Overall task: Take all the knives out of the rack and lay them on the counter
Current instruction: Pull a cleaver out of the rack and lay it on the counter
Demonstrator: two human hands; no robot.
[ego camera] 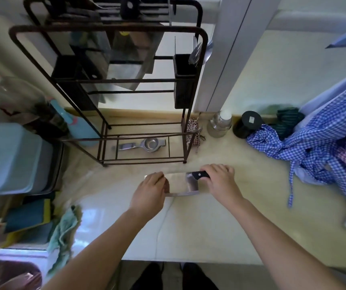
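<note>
Our right hand (220, 178) grips the black handle of a cleaver (181, 184), and our left hand (150, 193) pinches the far-left end of its wide blade. The cleaver sits low over the pale tabletop (199, 222), just near of the dark metal rack (109, 84), where more blades hang.

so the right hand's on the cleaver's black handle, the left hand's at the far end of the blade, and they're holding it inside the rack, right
Not quite. In the head view the cleaver is outside the rack, low over the counter in front of it. The rest holds: the right hand grips the black handle and the left hand is at the blade's far end.
</note>
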